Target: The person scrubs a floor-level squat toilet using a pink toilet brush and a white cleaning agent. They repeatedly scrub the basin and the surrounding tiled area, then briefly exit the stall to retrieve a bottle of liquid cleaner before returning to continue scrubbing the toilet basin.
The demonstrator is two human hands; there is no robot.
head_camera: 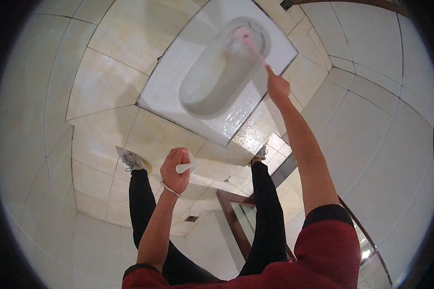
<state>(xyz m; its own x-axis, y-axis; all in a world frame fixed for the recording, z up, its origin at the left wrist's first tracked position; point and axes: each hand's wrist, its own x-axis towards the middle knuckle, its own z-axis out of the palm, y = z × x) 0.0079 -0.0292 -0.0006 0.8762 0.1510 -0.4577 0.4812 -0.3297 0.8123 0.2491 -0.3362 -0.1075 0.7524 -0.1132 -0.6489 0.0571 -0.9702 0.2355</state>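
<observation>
A white ceramic squat toilet [162, 86] is set into the tiled floor in front of me. My right hand [277, 86] is closed around the handle of a pink toilet brush [255, 50]. The brush's head lies at the far end of the bowl, where whitish foam or water partly blurs it. Closer to my body, my left hand [174, 171] grips a white plastic handle [183, 168]. Something translucent shows beside that fist, but most of the object is hidden, so I cannot tell its kind.
Wet, shiny floor tiles [251, 133] border the toilet. My shoes [132, 160] stand on the near side. A floor drain [191, 218] and a brown-framed door [235, 224] lie behind me. Tiled walls [376, 137] rise left and right.
</observation>
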